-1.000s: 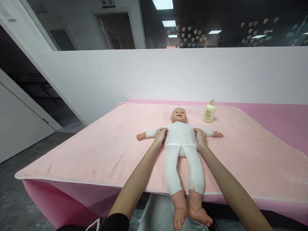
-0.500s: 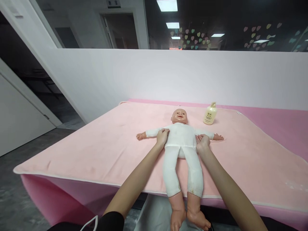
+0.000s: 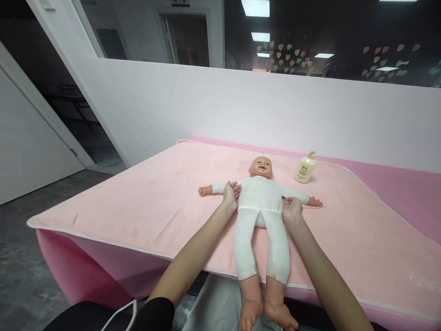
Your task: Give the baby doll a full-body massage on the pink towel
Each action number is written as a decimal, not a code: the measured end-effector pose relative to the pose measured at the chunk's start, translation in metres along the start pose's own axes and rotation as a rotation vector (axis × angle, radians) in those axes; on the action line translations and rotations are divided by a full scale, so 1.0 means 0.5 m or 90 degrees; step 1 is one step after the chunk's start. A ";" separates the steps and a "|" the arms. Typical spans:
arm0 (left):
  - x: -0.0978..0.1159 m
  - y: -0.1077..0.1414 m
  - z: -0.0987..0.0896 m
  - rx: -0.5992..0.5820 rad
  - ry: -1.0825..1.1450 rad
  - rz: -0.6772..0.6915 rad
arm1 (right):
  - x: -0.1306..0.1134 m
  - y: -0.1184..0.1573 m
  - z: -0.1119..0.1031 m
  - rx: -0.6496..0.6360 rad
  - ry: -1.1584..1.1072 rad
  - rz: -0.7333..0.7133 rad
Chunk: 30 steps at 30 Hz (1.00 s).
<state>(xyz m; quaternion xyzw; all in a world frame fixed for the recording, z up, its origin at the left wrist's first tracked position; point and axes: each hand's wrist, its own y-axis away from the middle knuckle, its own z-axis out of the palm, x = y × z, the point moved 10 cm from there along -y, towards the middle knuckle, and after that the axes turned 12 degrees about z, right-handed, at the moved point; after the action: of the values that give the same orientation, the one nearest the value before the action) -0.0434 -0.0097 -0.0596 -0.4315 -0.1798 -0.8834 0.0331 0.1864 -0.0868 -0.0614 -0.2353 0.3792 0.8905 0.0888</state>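
A baby doll (image 3: 261, 195) in a white suit lies on its back on a pink blanket (image 3: 144, 202), arms spread, its feet hanging over the near edge. At the doll's side, by the armpit on the left of the view, my left hand (image 3: 231, 194) rests palm partly up, fingers apart and holding nothing. My right hand (image 3: 292, 208) is against the other side of the torso, just below the doll's sleeve. Its fingertips are partly hidden there, and whether they grip the cloth is unclear.
A pale yellow pump bottle (image 3: 305, 168) stands on the blanket to the right of the doll's head. Behind the table rises a white partition (image 3: 241, 105) with glass above. A white door (image 3: 31, 138) is at the left.
My left hand has turned from palm down on the doll's side to palm partly up. My right hand has hardly moved. The whole view has tilted and shifted slightly.
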 end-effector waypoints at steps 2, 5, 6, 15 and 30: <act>-0.003 -0.005 -0.005 0.010 0.012 -0.033 | 0.002 -0.013 0.004 -0.025 0.012 0.016; -0.006 -0.006 -0.006 0.005 0.012 -0.079 | 0.006 -0.030 -0.006 -0.011 0.025 0.043; -0.006 -0.005 -0.004 -0.004 0.008 -0.091 | 0.007 -0.033 -0.010 0.000 0.034 0.053; -0.003 -0.014 0.003 -0.068 -0.026 -0.144 | 0.001 -0.035 0.002 -0.031 0.128 0.088; 0.037 -0.041 0.006 -0.275 -0.525 0.051 | -0.025 -0.053 0.012 -0.132 -0.060 0.141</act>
<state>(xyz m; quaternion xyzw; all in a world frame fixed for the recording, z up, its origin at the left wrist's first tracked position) -0.0571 0.0123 -0.0497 -0.7505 0.0267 -0.6532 -0.0972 0.2040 -0.0638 -0.0683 -0.1578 0.3042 0.9393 -0.0167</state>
